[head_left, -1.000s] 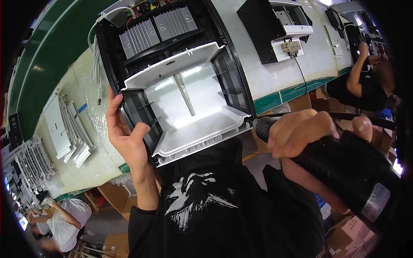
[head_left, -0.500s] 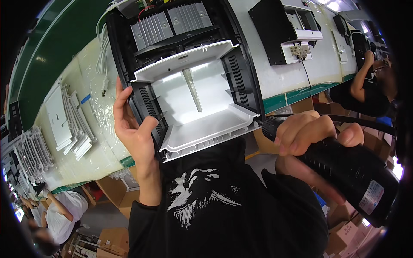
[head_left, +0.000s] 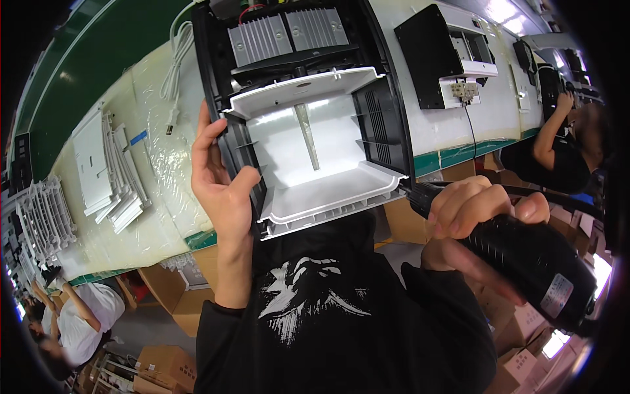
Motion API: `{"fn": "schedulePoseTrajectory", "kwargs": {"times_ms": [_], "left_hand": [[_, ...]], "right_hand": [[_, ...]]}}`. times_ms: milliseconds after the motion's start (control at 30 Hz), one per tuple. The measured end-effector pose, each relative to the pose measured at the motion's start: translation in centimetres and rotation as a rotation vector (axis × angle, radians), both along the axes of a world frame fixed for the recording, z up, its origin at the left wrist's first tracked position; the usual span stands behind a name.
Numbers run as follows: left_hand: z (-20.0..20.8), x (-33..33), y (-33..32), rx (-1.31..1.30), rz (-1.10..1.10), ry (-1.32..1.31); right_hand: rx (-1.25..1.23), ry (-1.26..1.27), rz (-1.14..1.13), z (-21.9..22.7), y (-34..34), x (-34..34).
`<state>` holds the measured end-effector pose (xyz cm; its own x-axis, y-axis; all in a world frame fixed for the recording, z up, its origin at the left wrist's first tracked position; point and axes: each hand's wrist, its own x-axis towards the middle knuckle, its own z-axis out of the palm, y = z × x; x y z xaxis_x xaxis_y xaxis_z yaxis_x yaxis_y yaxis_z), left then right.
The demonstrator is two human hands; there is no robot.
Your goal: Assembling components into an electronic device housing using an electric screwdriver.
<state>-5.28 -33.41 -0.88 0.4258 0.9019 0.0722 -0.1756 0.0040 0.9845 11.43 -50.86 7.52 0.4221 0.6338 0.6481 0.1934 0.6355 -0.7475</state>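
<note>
In front of me is an open black housing [head_left: 211, 59] with a white tray-like compartment [head_left: 328, 190] and finned metal heat sinks [head_left: 261, 43] at its far end. My left hand [head_left: 226, 190] grips its left wall, thumb on the near side and fingers behind. My right hand [head_left: 476, 203] is wrapped round a black power screwdriver [head_left: 525, 256] with a silver label. The screwdriver's nose meets the housing's lower right corner; its bit is hidden there.
A white charging cable [head_left: 178, 65] lies left of the housing, near stacked white panels [head_left: 95, 164] and slatted white parts [head_left: 46, 217]. At the right stands another black and white unit [head_left: 430, 59]. Cardboard boxes [head_left: 161, 368] sit below the bench; co-workers [head_left: 548, 148] are at both sides.
The housing and my left hand have shifted right in view, the housing turning slightly. My right hand keeps the screwdriver at the lower right corner.
</note>
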Motion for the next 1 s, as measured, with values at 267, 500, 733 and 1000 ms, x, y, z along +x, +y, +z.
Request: {"fn": "schedulePoseTrajectory", "kwargs": {"times_ms": [267,500,733,1000], "left_hand": [[0.0,0.3,0.1,0.051,-0.044,0.011],[-0.6,-0.5,0.1,0.013,-0.016,-0.029],[-0.3,1.2,-2.9,0.059,0.068,-0.035],[-0.2,1.0,-3.1,0.075,0.084,0.058]], "right_hand": [[0.142,-0.061,-0.041,5.7,-2.9,1.9],[0.347,-0.148,-0.285,10.9,-10.5,7.4],[0.194,-0.268,-0.384,4.8,-9.2,15.6],[0.203,-0.072,-0.622,2.8,-9.4,18.2]]}}
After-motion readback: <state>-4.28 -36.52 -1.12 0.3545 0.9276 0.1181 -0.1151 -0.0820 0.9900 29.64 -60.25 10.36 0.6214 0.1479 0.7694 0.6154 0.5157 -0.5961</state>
